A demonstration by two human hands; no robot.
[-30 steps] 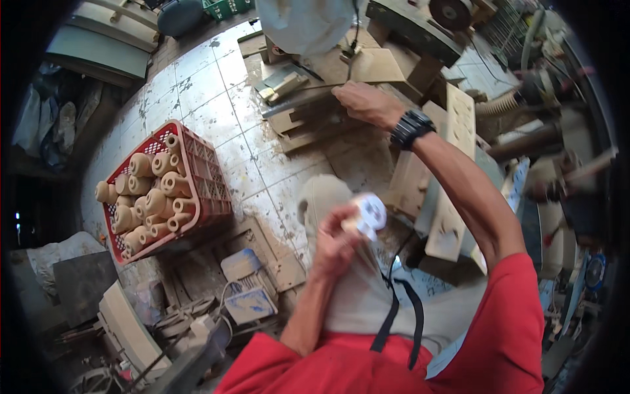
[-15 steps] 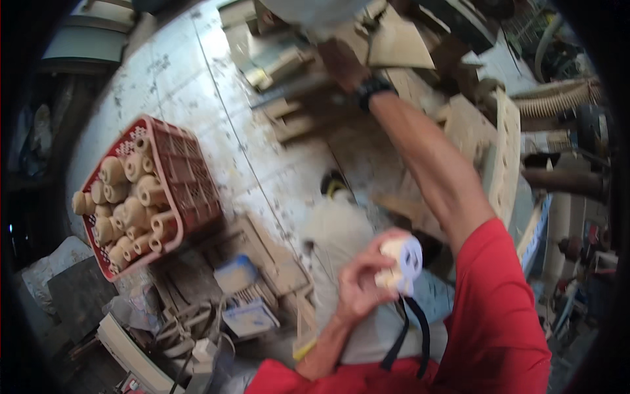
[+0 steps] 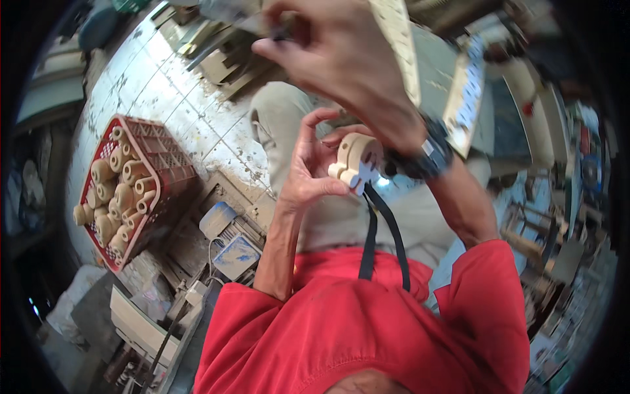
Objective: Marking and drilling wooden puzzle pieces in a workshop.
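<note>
My left hand holds a small, thick piece of pale wood by its edge, fingers curled behind it and thumb below. It has a rounded, skull-like outline, small holes in its side and a whitish-lilac face with dark cut-outs. Above and nearer the camera, my right hand is bent into a grip, slightly blurred. Something small and dark shows between its thumb and fingers; I cannot make out what. A translucent whitish thing lies beside those fingers, and whether they touch it is unclear. Two black straps hang below the wooden piece.
At left, a red plastic crate holds several turned wooden pieces. A dusty motor with blue patches sits below it. Wood offcuts lie on the tiled floor. A board with a lilac patterned strip stands at upper right.
My right hand has come back from the wood offcuts to above my left hand, its fingers now bent into a grip. My left hand has raised the wooden piece and moved slightly left.
</note>
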